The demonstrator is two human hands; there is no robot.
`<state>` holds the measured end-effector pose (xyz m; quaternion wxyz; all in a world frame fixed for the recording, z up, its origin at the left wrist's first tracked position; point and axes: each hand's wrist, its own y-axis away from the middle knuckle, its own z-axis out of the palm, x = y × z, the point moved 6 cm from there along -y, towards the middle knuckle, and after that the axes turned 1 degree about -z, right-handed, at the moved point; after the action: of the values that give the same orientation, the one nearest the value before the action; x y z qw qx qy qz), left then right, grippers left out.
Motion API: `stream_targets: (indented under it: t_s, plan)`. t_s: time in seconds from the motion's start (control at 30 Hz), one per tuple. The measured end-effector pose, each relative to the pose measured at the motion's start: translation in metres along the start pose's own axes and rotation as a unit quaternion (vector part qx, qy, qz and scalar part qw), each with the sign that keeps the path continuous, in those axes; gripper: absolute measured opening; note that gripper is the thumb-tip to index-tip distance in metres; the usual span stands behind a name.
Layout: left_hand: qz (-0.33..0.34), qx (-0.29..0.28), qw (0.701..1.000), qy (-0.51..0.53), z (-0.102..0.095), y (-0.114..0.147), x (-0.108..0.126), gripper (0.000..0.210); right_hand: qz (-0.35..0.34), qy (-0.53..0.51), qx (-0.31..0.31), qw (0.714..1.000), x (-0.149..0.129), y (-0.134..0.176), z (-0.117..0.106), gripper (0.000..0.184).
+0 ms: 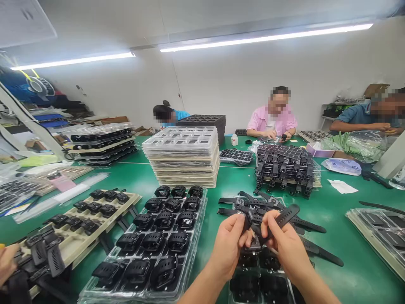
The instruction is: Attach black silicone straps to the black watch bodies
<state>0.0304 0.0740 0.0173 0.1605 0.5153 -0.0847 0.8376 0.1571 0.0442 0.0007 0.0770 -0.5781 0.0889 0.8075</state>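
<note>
Between my two hands is a smartwatch (pixel 287 214) with black perforated straps. My left hand (pixel 230 236) pinches it near the watch case, which is partly hidden by my fingers. The strap on the other side is gripped in my right hand (pixel 281 238), its free end sticking up past the fingers. Just beyond lie several more watches (pixel 265 202) in a loose pile, straps stretched out to the right. Under my hands stands a clear tray (pixel 230 291) with dark watches in its pockets. Left of it, another clear tray (pixel 196 236) carries rows of watches with closed straps.
A tall stack of white trays (pixel 183 169) rises behind. Stacked watches (pixel 283 173) stand right of it. A beige tray (pixel 69 249) holds watches at left, where another person's hand (pixel 8 261) shows. More trays (pixel 376 236) lie at right. People sit across the green table (pixel 341 228).
</note>
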Motion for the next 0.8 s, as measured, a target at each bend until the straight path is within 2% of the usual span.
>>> stream_targets:
  t_s: [0.1,0.17,0.3,0.37,0.4,0.5,0.57,0.67,0.8]
  plan:
    - [0.021,0.004,0.995,-0.101,-0.003,-0.001,-0.001,0.053,-0.035,0.048,-0.019,0.998,0.001,0.008,-0.004,0.053]
    - [0.049,-0.016,0.977,-0.206,-0.002,0.002,0.000,0.050,-0.065,0.093,-0.030,0.993,0.000,0.014,-0.006,0.055]
    - [0.191,-0.057,0.894,-0.401,0.003,0.013,0.011,0.038,-0.092,0.219,-0.050,0.970,-0.005,0.018,-0.007,0.055]
    - [0.255,-0.059,0.870,-0.418,0.002,0.018,0.015,0.018,-0.086,0.241,-0.053,0.965,-0.007,0.017,-0.006,0.051]
    - [0.277,-0.061,0.867,-0.410,0.001,0.019,0.017,0.017,-0.081,0.237,-0.055,0.966,-0.007,0.017,-0.006,0.049]
    - [0.319,-0.107,0.855,-0.394,0.007,0.024,0.021,0.044,-0.062,0.222,-0.072,0.970,-0.007,0.018,-0.005,0.046]
    - [0.333,-0.132,0.838,-0.412,0.014,0.026,0.021,0.039,-0.049,0.217,-0.095,0.970,-0.007,0.019,-0.005,0.045]
    - [0.347,-0.105,0.825,-0.433,0.020,0.027,0.022,0.025,-0.036,0.188,-0.097,0.977,-0.008,0.019,-0.010,0.047]
    - [0.356,-0.073,0.826,-0.431,0.019,0.026,0.021,0.021,-0.021,0.100,-0.052,0.993,-0.010,0.014,-0.021,0.047]
